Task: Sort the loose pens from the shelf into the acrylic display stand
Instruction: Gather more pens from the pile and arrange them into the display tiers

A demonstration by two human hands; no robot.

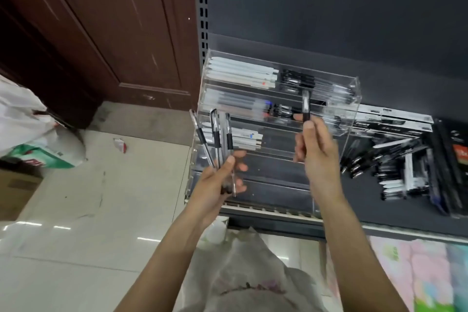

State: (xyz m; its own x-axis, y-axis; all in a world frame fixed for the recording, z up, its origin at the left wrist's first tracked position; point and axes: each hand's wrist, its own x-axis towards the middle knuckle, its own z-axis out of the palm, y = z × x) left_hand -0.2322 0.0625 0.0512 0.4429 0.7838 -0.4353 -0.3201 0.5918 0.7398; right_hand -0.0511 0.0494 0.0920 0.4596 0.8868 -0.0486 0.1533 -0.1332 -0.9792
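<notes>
While the left hand (222, 175) grips several pens (216, 134), the raised right hand (316, 144) pinches one pen (306, 106).

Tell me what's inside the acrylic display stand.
The acrylic display stand holds white pens top left, black pens beside them, more rows below. The right hand and its pen cover some middle compartments.

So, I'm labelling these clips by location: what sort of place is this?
Probably a stationery shop aisle: a slotted metal shelf upright, an acrylic display stand holding rows of pens, and boxed pens beside loose pens on the shelf.
</notes>
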